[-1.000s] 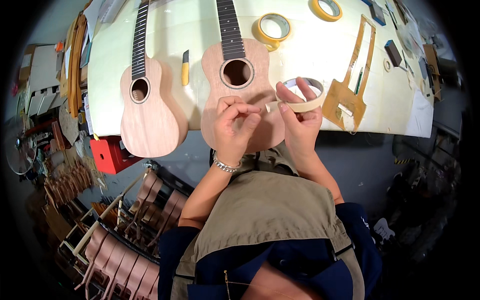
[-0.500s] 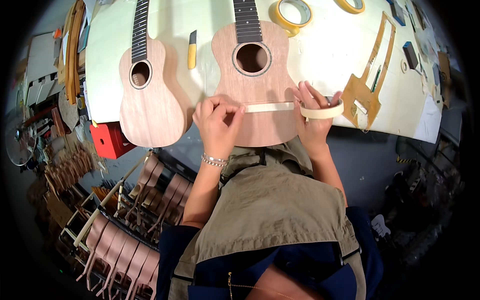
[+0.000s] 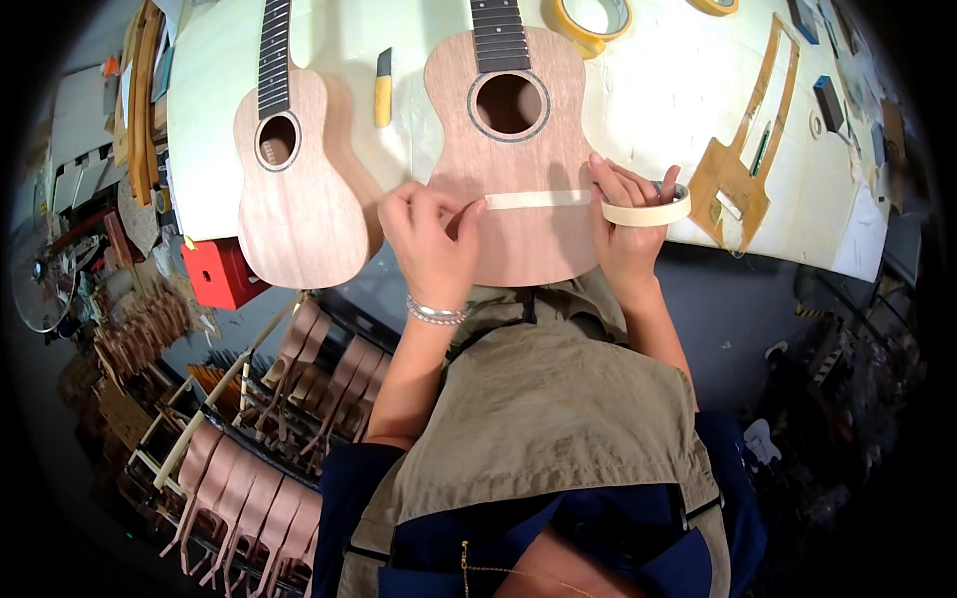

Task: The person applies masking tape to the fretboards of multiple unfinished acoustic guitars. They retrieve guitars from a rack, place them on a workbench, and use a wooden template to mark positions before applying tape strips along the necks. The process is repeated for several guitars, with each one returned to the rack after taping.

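Note:
A pale strip of masking tape (image 3: 538,199) runs across the lower body of an unfinished wooden ukulele (image 3: 528,244), below its sound hole. My left hand (image 3: 429,244) is closed in a pinch at the strip's left end, by the ukulele's left edge. Over at the right edge, my right hand (image 3: 626,244) carries the roll of masking tape (image 3: 648,213), looped around some of its fingers. The thumb and fingertips of that hand are at the strip's right end. Whether the strip lies fully flat on the wood, I cannot tell.
To the left lies a second ukulele (image 3: 304,219), with a yellow-handled knife (image 3: 383,100) between the two. Yellow tape rolls (image 3: 568,30) lie at the back, a wooden template (image 3: 720,189) at the right. Below left are a red box (image 3: 214,274) and racked wooden parts (image 3: 249,508).
The ukulele, table and other things have shifted slightly in the view. My left hand has moved a little left, and the strip between my hands sits slightly higher in the picture.

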The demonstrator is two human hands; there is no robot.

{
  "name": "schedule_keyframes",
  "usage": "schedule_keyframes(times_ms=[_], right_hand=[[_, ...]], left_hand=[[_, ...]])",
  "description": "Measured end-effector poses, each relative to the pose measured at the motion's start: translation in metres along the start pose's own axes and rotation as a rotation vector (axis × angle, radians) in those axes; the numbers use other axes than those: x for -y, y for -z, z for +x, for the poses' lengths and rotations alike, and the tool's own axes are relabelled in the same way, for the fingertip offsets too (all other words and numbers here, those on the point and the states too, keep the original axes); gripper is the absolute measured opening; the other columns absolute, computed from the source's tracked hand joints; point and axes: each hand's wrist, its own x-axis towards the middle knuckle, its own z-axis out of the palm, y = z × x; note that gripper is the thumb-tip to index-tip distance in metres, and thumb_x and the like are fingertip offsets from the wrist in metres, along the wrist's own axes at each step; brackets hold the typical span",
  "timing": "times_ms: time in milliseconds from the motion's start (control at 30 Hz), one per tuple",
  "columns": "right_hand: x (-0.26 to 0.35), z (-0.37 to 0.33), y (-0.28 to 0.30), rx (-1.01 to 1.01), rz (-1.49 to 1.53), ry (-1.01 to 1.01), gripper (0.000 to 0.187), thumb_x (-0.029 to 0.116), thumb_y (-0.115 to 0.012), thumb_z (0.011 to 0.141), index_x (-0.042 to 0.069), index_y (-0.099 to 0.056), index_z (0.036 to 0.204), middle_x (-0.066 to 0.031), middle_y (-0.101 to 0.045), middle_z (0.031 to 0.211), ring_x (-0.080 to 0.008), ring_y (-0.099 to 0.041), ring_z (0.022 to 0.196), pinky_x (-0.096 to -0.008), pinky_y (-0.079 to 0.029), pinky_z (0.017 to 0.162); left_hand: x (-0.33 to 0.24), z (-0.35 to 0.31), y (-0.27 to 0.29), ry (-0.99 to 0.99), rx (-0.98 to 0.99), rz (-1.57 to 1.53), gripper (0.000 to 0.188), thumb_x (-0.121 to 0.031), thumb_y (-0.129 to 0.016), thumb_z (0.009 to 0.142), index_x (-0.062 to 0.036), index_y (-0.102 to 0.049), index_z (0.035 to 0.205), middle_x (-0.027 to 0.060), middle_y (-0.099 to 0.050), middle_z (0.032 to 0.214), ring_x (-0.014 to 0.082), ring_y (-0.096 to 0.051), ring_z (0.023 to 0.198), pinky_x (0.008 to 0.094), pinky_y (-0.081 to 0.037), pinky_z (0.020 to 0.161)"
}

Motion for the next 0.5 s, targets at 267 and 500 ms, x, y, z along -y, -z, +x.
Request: schedule_keyframes(times_ms=[267, 500], right_hand=[[-0.001, -0.002, -0.002, 0.000, 0.029, -0.018, 0.046, -0.004, -0.061, 0.071, 0.015, -0.062, 0.113, -0.0005, -0.062, 0.093, -0.0191, -0.061, 0.091, -0.0522, -0.021, 0.107], [-0.002, 0.000, -0.002, 0.018, 0.054, -0.019, 0.042, -0.002, -0.061, 0.069, 0.016, -0.063, 0.108, 0.0001, -0.061, 0.096, -0.0205, -0.060, 0.090, -0.0538, -0.024, 0.105]], left_hand=[[0.008, -0.013, 0.022, -0.187, 0.056, 0.589, 0.035, -0.025, -0.061, 0.081, -0.0232, -0.061, 0.116, 0.0078, -0.049, 0.124, 0.0314, -0.040, 0.117, 0.0477, -0.027, 0.100], [0.066, 0.136, -0.033, -0.021, 0.103, 0.664, 0.027, -0.016, -0.060, 0.083, 0.0045, -0.058, 0.100, 0.0212, -0.051, 0.106, 0.0351, -0.054, 0.093, 0.0374, -0.048, 0.077]])
